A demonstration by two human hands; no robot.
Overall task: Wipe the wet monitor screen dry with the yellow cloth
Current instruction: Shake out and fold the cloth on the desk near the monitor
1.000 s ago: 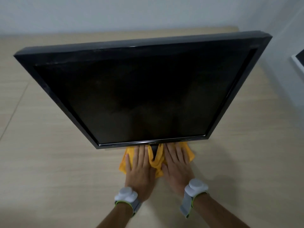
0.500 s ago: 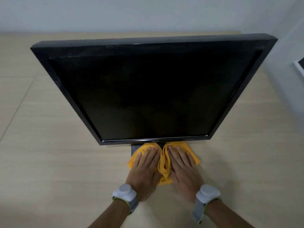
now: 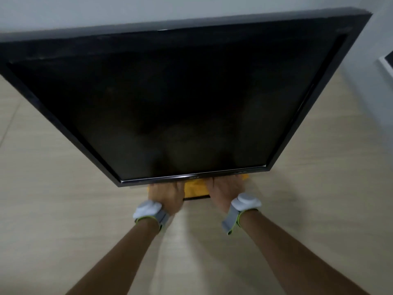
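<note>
Though filling most of the head view, monitor (image 3: pixel 180 103) tilted over tabletop (image 3: pixel 63 209). Yellow cloth (image 3: pixel 194 189) under its bottom edge, between left hand (image 3: pixel 167 195) and right hand (image 3: pixel 223 192). Fingers hidden, can't tell the grip.

wall: plain pale grey-white (image 3: pixel 85 11), back & right side
tabletop: light wood grain (image 3: pixel 53 209), faint seam at left
right edge: white-framed obj (image 3: pixel 386 64), partly cut off
light: soft, even
</note>
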